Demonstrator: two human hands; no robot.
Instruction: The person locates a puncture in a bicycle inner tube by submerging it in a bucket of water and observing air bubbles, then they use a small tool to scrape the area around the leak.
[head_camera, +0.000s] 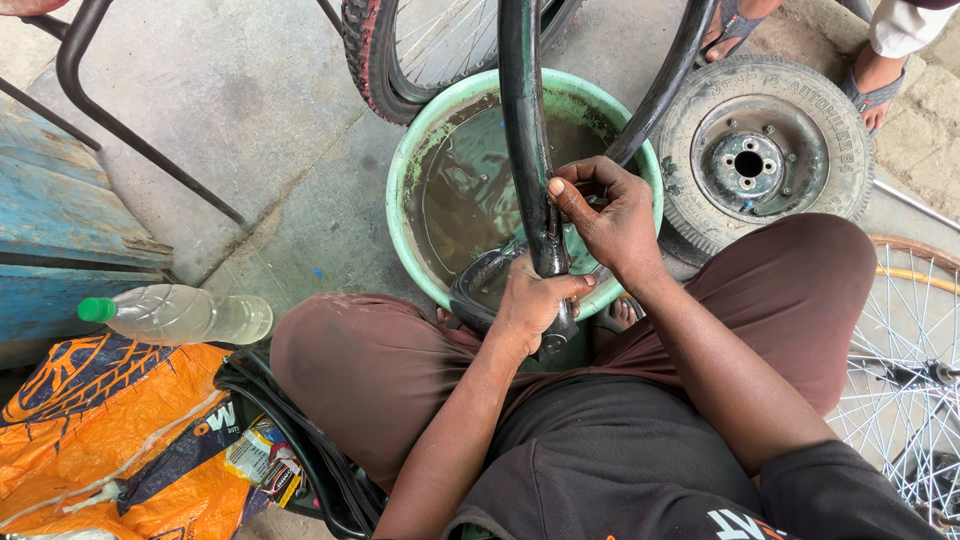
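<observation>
Inner tube (524, 150) over the green basin (420, 130).
Left hand (530, 300) and right hand (610, 215) both clamp fingers round it.

- Soft, even daylight fills the scene; nothing is dim, and no single light source shows.
- Shadows are faint and diffuse, deepest under the seated person's legs and below the round green plastic basin (415, 150).
- The muddy water in the basin carries pale sheen, and the black rubber inner tube (522, 130) shows a thin glossy streak along its length.
- The clear plastic bottle with a green cap (180, 314) has mild highlights.
- Focus is sharp across the middle.
- Wide-angle bending curves lines near the edges, such as the spoked silver wheel (905, 380).
</observation>
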